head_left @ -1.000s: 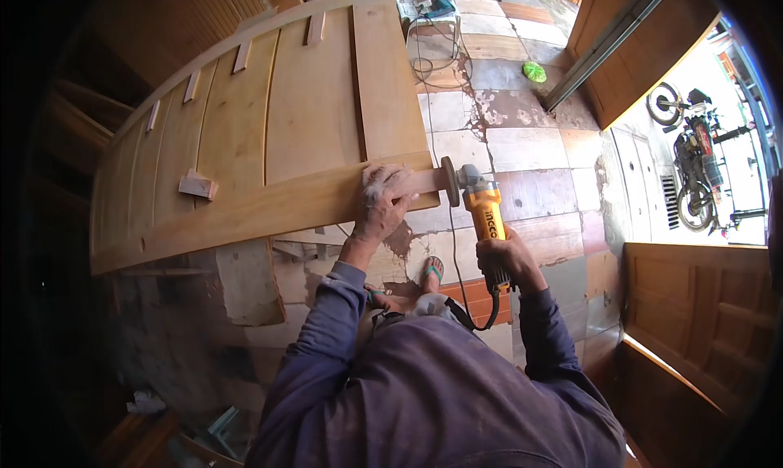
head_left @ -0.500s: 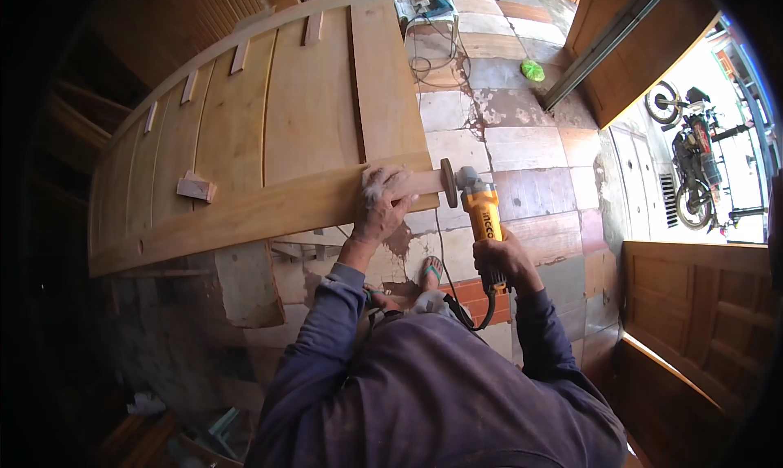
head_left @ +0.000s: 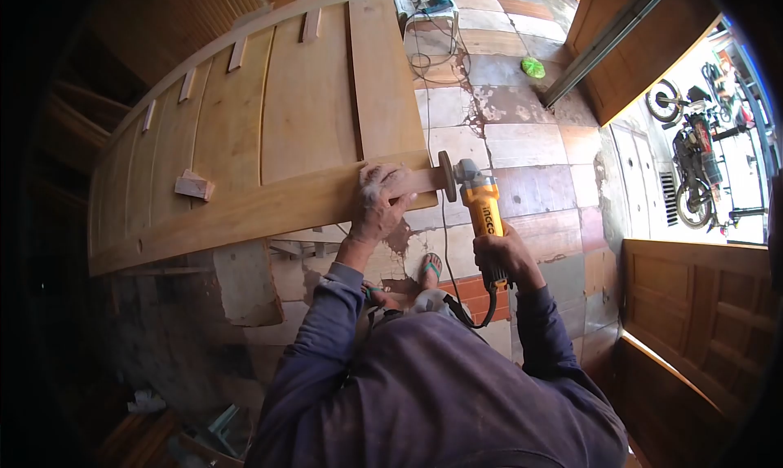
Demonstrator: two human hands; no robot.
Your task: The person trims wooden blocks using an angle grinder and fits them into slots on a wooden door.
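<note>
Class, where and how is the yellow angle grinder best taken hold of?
Likely around the rear of the angle grinder, from the person's right, where the right hand holds it: its shape is long and narrow, with the disc at the opposite end.

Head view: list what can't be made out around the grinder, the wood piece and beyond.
All in the head view:
Wood piece: its left end is hidden under the left hand.
Grinder: the right hand covers the grip, hiding any switch there.
Disc: seen nearly edge-on; whether it spins can't be told.
Blue-green item at the top: too small to identify.
</note>
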